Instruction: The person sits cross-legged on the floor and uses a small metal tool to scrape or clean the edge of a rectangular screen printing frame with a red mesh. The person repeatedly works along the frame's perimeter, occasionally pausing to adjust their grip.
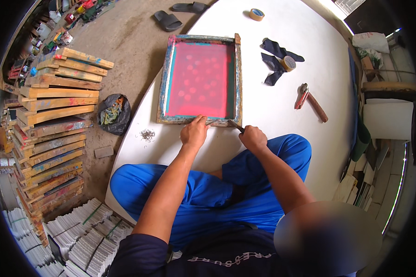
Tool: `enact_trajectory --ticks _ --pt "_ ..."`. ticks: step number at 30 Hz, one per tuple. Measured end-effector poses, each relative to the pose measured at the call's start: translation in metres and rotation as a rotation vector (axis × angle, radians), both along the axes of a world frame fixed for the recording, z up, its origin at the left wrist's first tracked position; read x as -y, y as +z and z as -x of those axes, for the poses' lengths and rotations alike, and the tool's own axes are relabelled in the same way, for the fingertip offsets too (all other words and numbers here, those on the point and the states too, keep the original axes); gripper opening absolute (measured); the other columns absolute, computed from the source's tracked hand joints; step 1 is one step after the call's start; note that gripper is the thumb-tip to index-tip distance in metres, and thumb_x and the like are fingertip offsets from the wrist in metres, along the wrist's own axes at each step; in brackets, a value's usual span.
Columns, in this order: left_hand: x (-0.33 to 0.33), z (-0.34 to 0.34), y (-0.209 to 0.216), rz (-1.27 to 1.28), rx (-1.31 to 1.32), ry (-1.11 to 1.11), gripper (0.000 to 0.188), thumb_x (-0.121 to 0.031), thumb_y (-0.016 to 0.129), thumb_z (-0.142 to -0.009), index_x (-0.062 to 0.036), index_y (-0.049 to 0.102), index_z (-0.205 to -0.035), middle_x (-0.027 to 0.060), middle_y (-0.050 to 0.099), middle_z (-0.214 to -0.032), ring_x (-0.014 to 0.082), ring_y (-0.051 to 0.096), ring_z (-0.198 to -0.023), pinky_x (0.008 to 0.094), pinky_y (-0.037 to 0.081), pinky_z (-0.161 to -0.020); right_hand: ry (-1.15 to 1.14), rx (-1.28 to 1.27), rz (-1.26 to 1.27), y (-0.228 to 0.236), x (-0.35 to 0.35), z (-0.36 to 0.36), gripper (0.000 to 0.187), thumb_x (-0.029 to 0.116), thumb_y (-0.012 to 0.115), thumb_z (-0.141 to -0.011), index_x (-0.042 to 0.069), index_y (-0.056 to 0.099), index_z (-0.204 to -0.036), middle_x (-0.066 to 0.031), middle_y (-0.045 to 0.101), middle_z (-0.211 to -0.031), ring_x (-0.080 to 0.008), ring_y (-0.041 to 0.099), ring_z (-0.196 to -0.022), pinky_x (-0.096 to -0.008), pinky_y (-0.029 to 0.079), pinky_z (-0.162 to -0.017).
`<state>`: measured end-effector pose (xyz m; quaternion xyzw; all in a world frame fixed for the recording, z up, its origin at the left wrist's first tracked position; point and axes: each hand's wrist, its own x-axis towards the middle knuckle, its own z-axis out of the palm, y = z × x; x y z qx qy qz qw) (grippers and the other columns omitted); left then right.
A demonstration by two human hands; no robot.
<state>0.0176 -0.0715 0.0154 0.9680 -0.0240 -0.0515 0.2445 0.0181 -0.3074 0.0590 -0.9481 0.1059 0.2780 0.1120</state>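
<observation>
A screen printing frame (238,83) lies on the white board, its worn wooden rails stained with paint around a pink mesh (199,78) marked with paler spots. My left hand (194,132) is closed at its near rail, left of the middle. A thin greyish piece shows beside those fingers; I cannot tell what it is. My right hand (253,138) grips a dark-handled tool (236,126), whose tip meets the near rail right of the middle. The tool's exact kind is unclear. Left of my left hand lies a small heap of pulled staples (147,135).
Right on the white board (272,115) are red-handled pliers (302,97), a wooden handle (317,107), dark cloth strips (275,62) and tape rolls (257,15). Stacked wooden frames (60,104), a black bag (114,114) and bundled sheets (85,231) stand left. Sandals (168,21) lie beyond.
</observation>
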Motion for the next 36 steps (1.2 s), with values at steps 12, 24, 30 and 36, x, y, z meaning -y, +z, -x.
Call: enact_trajectory --ticks 12,24,30,36 --pt "-0.006 -0.006 0.010 -0.009 0.034 -0.012 0.039 -0.031 0.075 -0.088 -0.0119 0.071 -0.122 0.0041 0.070 -0.128 0.0262 0.071 -0.103 0.0409 0.057 -0.085 0.001 0.016 -0.167 -0.031 0.015 -0.008 0.040 0.040 0.066 -0.084 0.013 0.076 -0.112 -0.0198 0.074 -0.105 -0.0382 0.071 -0.100 -0.0483 0.056 -0.089" --pt "-0.035 0.007 0.025 0.558 -0.095 0.023 0.027 -0.027 0.070 -0.095 -0.0025 0.075 -0.103 0.0151 0.074 -0.082 0.0269 0.072 -0.077 0.0392 0.054 -0.073 -0.010 -0.097 -0.600 0.007 -0.052 0.037 0.051 0.056 0.064 -0.093 0.010 0.068 -0.116 -0.0101 0.073 -0.083 -0.0234 0.073 -0.070 -0.0389 0.056 -0.070" --pt "-0.074 0.017 0.030 0.567 -0.171 0.076 0.024 -0.024 0.068 -0.096 -0.0003 0.073 -0.098 0.0106 0.075 -0.087 0.0198 0.070 -0.081 0.0362 0.053 -0.076 -0.005 -0.157 -0.860 -0.004 -0.088 0.045 0.050 0.051 0.061 -0.098 0.003 0.065 -0.112 -0.0073 0.068 -0.072 -0.0166 0.067 -0.058 -0.0329 0.054 -0.062" --pt "-0.116 0.029 0.020 0.570 -0.185 0.341 0.023 -0.023 0.067 -0.095 -0.0002 0.070 -0.096 0.0098 0.072 -0.084 0.0168 0.067 -0.081 0.0361 0.053 -0.075 -0.081 -0.279 -1.195 -0.025 -0.135 0.049 0.042 0.040 0.064 -0.101 -0.002 0.061 -0.107 -0.0097 0.070 -0.085 -0.0168 0.069 -0.072 -0.0323 0.055 -0.060"
